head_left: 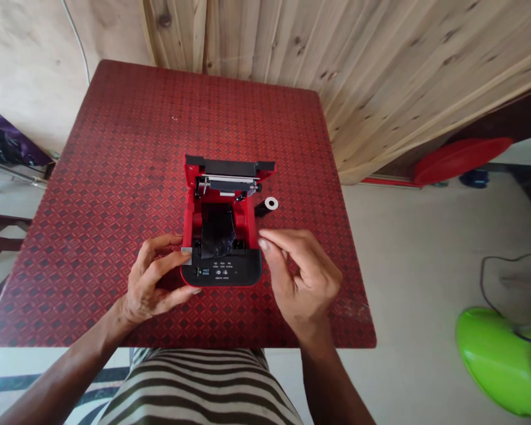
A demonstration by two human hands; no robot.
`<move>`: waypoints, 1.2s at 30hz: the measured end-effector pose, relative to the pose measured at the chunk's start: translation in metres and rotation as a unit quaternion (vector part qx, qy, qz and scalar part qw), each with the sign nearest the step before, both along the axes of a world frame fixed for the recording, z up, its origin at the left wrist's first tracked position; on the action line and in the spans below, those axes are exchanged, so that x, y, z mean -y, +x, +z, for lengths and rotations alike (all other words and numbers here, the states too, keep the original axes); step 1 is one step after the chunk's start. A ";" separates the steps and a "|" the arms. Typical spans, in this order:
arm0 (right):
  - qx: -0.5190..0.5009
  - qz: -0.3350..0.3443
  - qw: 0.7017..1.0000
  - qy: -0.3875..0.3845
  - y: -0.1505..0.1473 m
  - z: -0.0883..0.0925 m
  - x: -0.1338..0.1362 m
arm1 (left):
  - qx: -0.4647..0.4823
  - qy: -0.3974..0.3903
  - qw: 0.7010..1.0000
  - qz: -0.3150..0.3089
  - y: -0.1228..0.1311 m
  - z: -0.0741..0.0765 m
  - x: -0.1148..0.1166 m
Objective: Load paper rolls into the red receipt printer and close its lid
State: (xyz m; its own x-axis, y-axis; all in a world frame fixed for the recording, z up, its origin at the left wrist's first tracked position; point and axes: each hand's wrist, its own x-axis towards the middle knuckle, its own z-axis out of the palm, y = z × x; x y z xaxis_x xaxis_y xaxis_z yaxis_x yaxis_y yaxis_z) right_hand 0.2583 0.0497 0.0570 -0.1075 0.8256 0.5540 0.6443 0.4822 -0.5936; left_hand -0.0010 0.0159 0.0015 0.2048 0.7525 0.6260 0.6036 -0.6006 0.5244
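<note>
A small red and black label printer [221, 268] stands on the table with its lid [230, 168] raised, the roller showing underneath. Inside its bay lies a piece of dark, shiny film [217, 233], its loose end reaching over the front panel. My left hand [154, 280] grips the printer's front left corner, one finger at a small grey square [186, 255] and the thumb along the front edge. Beside the printer's right wall, my right hand [303, 271] has thumb and forefinger pinched together; anything between them is too small to make out.
Behind my right hand, a black roll with a white end [269, 204] rests close to the printer's right side. The red patterned table [128, 130] meets a wooden plank wall [265, 41]. On the floor to the right is a bright green object [495, 360].
</note>
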 end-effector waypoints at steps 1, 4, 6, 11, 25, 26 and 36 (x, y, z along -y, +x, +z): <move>0.041 0.044 0.998 0.009 -0.003 0.010 -0.010 | -0.002 0.003 1.000 -0.001 0.000 0.000 0.000; 0.207 0.135 0.969 -0.029 -0.023 0.030 -0.039 | -0.007 0.006 1.000 -0.003 0.000 0.000 0.000; 0.325 0.149 0.929 -0.097 -0.041 0.034 -0.055 | -0.013 0.006 1.000 -0.004 0.000 -0.002 0.001; 0.455 0.166 0.852 -0.198 -0.073 0.032 -0.075 | -0.021 0.003 1.000 -0.012 -0.002 -0.004 0.002; 0.204 0.147 0.965 -0.069 -0.031 0.059 -0.037 | -0.029 0.015 0.999 -0.009 -0.003 -0.003 0.000; 0.129 0.137 0.980 -0.066 -0.020 0.060 -0.031 | -0.028 0.018 0.999 -0.011 -0.003 -0.002 0.000; -0.230 0.007 0.949 -0.217 0.049 -0.030 0.018 | 0.068 -0.070 0.995 -0.035 0.004 -0.011 0.000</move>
